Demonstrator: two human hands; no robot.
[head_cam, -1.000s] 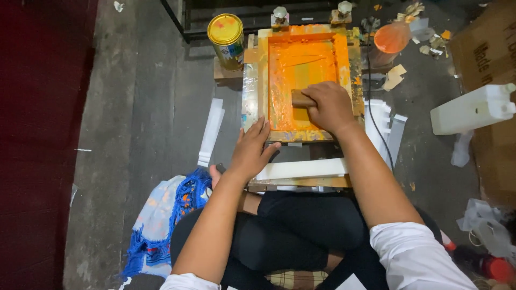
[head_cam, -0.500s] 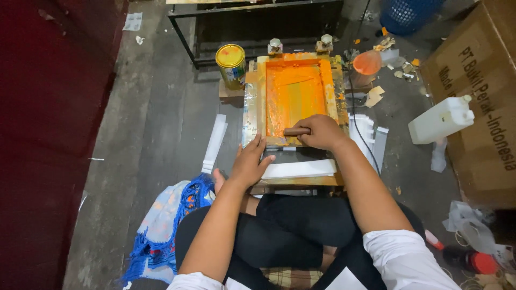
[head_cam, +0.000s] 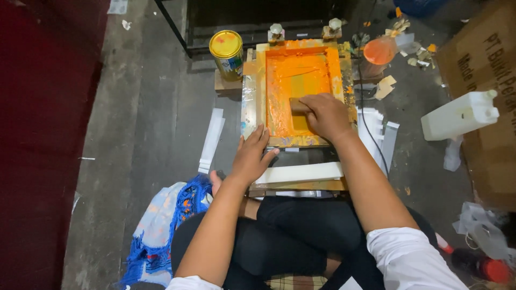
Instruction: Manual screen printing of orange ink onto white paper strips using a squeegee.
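Observation:
A wooden screen-printing frame (head_cam: 260,86) coated in orange ink lies on a low stand in front of me. My right hand (head_cam: 327,115) is shut on a wooden squeegee (head_cam: 298,105), pressing it on the orange mesh in the lower half of the frame. My left hand (head_cam: 251,157) rests flat, fingers spread, on the frame's near left corner. A stack of white strips (head_cam: 301,173) lies just below the frame, beside my left hand. I sit cross-legged in black trousers.
A yellow-lidded tin (head_cam: 227,52) stands left of the frame, an orange cup (head_cam: 379,52) to its right. A white jerrycan (head_cam: 459,114) and cardboard box (head_cam: 484,70) are at far right. White strips (head_cam: 212,138) and blue cloth (head_cam: 161,225) lie on the concrete floor at left.
My right hand pulled the squeegee toward me to the frame's near edge, then moved it back up a little. The left hand stayed on the frame corner. The camera view shifted.

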